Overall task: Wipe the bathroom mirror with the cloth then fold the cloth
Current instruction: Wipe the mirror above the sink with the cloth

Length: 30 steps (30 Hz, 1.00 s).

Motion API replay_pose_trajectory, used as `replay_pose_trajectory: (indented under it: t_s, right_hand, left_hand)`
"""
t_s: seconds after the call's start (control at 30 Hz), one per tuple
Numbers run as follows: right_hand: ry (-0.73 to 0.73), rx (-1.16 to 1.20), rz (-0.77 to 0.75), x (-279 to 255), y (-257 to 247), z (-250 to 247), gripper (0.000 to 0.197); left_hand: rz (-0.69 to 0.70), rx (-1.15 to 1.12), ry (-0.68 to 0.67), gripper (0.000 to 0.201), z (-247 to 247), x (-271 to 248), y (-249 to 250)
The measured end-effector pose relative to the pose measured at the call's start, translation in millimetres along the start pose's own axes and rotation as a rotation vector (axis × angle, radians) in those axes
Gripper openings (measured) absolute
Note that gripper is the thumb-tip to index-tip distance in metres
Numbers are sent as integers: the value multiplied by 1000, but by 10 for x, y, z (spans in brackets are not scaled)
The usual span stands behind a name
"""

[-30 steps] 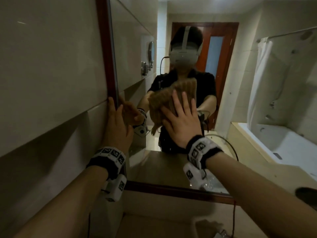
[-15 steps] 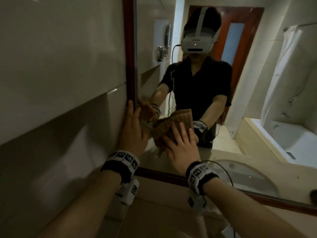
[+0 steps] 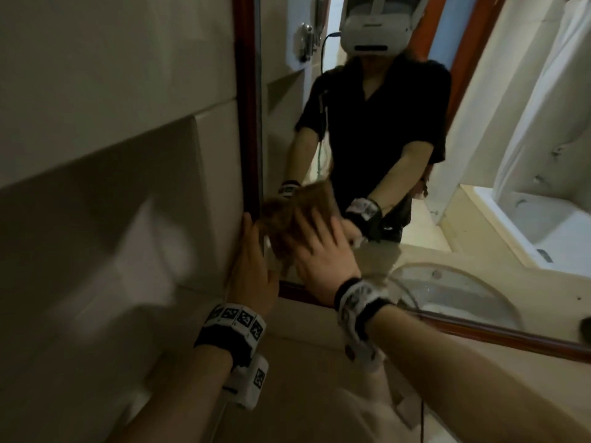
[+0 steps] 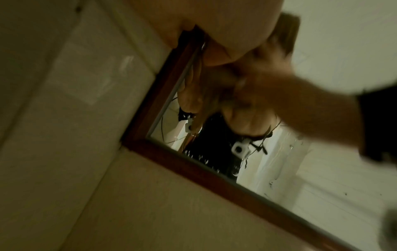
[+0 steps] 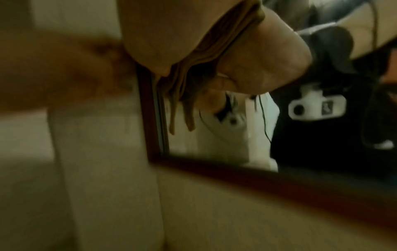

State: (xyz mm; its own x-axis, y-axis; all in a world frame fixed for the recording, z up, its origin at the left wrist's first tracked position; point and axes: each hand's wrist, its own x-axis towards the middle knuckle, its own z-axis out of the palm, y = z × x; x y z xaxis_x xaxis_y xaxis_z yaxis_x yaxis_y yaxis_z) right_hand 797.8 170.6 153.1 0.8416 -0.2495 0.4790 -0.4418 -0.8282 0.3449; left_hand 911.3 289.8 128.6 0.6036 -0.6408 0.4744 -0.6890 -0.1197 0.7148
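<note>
A dim bathroom is being shown, its wall point(image 3: 112, 91) being covered in large beige tiles, with the mirror point(image 3: 399, 107) being hung at the 1 o'clock side of the head view inside a dark red wooden frame point(image 3: 248, 123). In the glass, a bathtub point(image 3: 543, 225) is being reflected at 3 o'clock, a white shower curtain point(image 3: 543, 100) is being reflected above it, and a round glass basin point(image 3: 454, 292) is being reflected at 4 o'clock near the bottom frame rail. A brown cloth point(image 3: 294, 219) is being pressed flat against the glass in the mirror's lower left corner, close beside the frame's vertical rail. The right hand point(image 3: 319, 251) is being laid over the cloth with its fingers spread and straight, so that the cloth is being pushed by the palm rather than gripped; in the right wrist view the bunched folds of the cloth point(image 5: 193, 68) are being seen squeezed between the palm and the glass, with loose ends hanging down. The left hand point(image 3: 252, 270) is being rested flat at 9 o'clock of the cloth, its fingers stretched out straight along the frame's vertical rail and the tile next to it, nothing being held by it. Marked bands are being worn on both wrists. Water spots point(image 4: 279, 180) are being seen on the glass in the left wrist view, above the bottom rail.
</note>
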Motion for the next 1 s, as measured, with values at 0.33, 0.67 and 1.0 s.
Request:
replay_pose_trajectory:
  t_s: [0.33,0.67,1.0]
  right_hand:
    - [-28,-39,-19,-24,-154,197,61]
    - [-95,51,-28,-59,-496,500,60]
    - [-223,95,-60,-449,-619,894,58]
  left_hand:
    - [-43,82,-74,103,184,-335,-376]
    - [-175,235,-324,83,522,-839,-854]
    - [-132,383,-400,88,597,-825,-940]
